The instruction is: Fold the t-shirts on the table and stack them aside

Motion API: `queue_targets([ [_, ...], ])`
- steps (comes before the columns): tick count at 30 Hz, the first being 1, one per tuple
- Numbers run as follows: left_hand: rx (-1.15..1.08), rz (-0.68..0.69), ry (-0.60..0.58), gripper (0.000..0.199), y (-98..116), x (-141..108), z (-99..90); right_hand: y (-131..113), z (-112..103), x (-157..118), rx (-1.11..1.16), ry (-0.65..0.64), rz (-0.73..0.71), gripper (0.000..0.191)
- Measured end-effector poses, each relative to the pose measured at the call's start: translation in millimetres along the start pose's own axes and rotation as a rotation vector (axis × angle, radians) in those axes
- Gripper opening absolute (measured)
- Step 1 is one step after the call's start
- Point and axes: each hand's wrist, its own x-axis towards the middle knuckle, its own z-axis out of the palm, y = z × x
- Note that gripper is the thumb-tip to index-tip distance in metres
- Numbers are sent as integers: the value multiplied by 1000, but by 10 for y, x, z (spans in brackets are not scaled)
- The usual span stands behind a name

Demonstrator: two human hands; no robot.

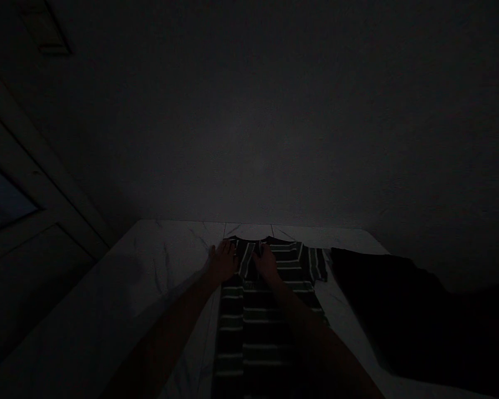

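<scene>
A dark T-shirt (264,316) with light and greenish stripes lies on a pale, veined tile surface (162,260). Its left side is folded inward, with that sleeve (247,260) lying over the front; the other sleeve (317,264) sticks out to the right. My left hand (223,261) rests flat on the folded edge near the left shoulder, fingers apart. Just below the collar, my right hand (266,262) has its fingers closed on the shirt fabric beside the folded sleeve. Low light hides the fingertips and the shirt's lower part.
A black cloth-like shape (399,310) covers the right side of the surface. Behind stands a plain wall (258,127). On the left is a door (62,205) with a glazed pane, and a small framed panel (45,27) is high up. The whole room is very dim.
</scene>
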Motion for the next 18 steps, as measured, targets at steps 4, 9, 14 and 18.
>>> queue_targets([
  [4, -24, 34, -48, 62, 95, -33, 0, 77, -207, -296, 5, -85, -158, 66],
  [9, -25, 46, -141, 64, -67, 85, 48, 369, -810, -967, -104, -325, -393, 69],
  [14, -2, 68, -138, 57, -295, 375, -87, 567, -1363, -1618, -250, -500, -507, 75],
  [18, 3, 56, -78, 58, -221, 271, -168, 532, -1491, -1927, -309, -447, -459, 65],
])
